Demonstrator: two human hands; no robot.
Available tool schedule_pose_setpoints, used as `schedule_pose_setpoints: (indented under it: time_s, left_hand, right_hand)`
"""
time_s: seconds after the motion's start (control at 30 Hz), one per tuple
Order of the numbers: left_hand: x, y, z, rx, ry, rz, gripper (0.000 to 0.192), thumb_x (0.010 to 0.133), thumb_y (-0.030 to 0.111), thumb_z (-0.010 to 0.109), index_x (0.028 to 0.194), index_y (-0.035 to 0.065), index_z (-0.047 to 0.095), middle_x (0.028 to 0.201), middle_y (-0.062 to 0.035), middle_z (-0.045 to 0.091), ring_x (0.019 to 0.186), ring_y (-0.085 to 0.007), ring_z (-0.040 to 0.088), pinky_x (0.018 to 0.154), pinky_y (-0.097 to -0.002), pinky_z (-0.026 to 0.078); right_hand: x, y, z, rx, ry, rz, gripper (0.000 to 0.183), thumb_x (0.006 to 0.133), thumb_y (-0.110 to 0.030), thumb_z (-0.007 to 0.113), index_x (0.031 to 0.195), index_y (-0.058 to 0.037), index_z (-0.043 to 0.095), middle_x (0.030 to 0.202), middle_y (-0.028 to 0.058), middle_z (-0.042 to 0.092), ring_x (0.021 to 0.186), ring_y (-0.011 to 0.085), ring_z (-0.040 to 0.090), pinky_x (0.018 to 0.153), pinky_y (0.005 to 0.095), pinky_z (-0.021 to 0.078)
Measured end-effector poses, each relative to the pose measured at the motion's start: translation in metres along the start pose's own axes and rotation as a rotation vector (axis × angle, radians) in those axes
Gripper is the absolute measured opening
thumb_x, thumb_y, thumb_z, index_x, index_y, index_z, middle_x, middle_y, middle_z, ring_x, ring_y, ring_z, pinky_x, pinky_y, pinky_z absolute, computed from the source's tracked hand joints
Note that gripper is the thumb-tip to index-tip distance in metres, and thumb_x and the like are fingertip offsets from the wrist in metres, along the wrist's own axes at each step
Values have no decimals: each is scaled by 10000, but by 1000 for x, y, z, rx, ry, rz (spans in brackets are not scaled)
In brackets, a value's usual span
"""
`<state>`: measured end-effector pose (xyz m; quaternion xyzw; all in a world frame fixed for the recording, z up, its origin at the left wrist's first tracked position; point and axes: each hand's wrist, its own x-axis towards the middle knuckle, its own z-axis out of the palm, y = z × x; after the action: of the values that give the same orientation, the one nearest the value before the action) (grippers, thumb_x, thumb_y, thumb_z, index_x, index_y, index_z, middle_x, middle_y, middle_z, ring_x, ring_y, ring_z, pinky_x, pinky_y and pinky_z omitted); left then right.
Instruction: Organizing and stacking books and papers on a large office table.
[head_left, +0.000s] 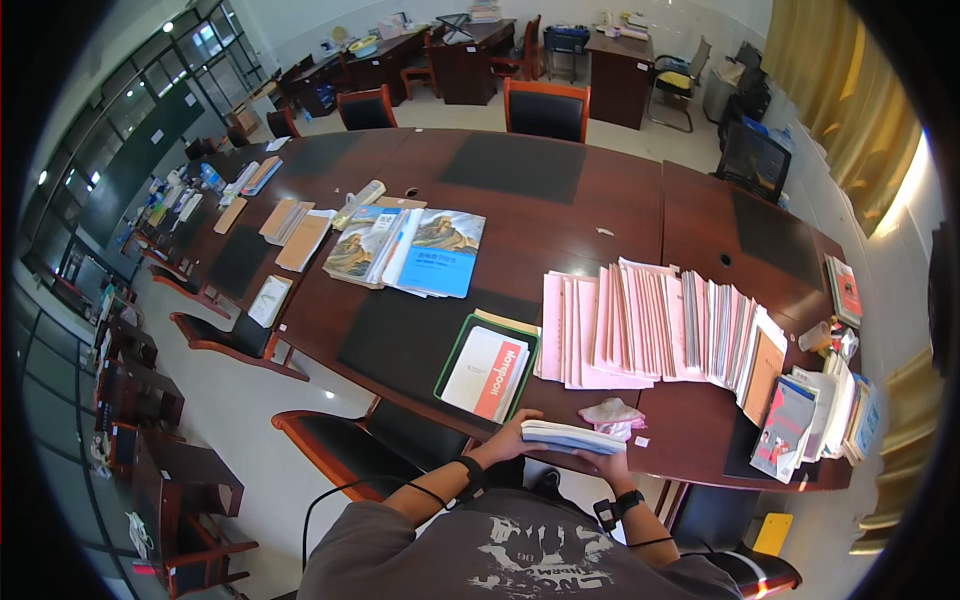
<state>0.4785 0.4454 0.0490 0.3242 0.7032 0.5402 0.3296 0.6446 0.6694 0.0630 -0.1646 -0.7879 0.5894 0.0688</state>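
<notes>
A small stack of books (574, 437) is held upright at the table's near edge, page edges facing up. My left hand (511, 437) grips its left end and my right hand (609, 463) its right end from below. Just beyond it lies a crumpled pink and white cloth (613, 417). To the left, a notebook with a red band (486, 373) rests with other papers in a green-rimmed tray (448, 356). A long fanned row of pink paper booklets (637, 322) spreads behind the cloth and off to the right.
Blue-covered textbooks (442, 255) and brown paper booklets (304, 240) lie at the far left. More books (784, 427) stand at the right end, near a plastic cup (814, 337). Black-seated wooden chairs (352, 450) border the near side of the wooden table (622, 187).
</notes>
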Motion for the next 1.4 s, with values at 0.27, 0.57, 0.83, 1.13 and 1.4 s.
schedule_pose_setpoints:
  time_s: [0.27,0.57,0.83,1.13,1.4]
  left_hand:
    - [17,4,-19,101,-41,-9,435,845,237,784,1160,-31,648,1050,-189,715,976,-261,683,905,-367,499]
    - [89,41,-200,167,301,30,735,794,128,810,1395,21,401,1186,-174,661,1074,-232,650,951,-375,500]
    - [156,9,-381,301,559,-70,799,832,258,763,1467,18,341,1311,-275,568,1222,-412,557,1023,-405,445]
    - [211,-59,-457,731,506,-635,679,887,319,675,1469,100,404,1380,-240,475,1258,-414,442,1020,-515,419]
    - [202,-76,-437,453,767,-747,648,861,477,678,1423,215,487,1525,-185,221,1379,-414,254,1029,-617,380]
  right_hand:
    - [36,-3,14,44,8,-9,539,701,-166,895,1132,29,639,1070,117,699,989,237,649,911,368,507]
    - [233,-96,72,-52,-102,-254,497,769,-144,842,1174,44,624,1062,112,691,981,205,640,895,344,509]
    - [425,-132,204,155,-124,87,425,809,-293,820,978,80,709,868,115,734,767,155,679,675,313,534]
    - [524,-78,263,-554,-198,36,557,694,-441,882,846,29,625,849,173,694,703,276,667,696,374,550]
    - [520,-83,267,-101,-10,436,630,686,-424,896,975,17,552,924,121,653,820,195,658,722,344,562]
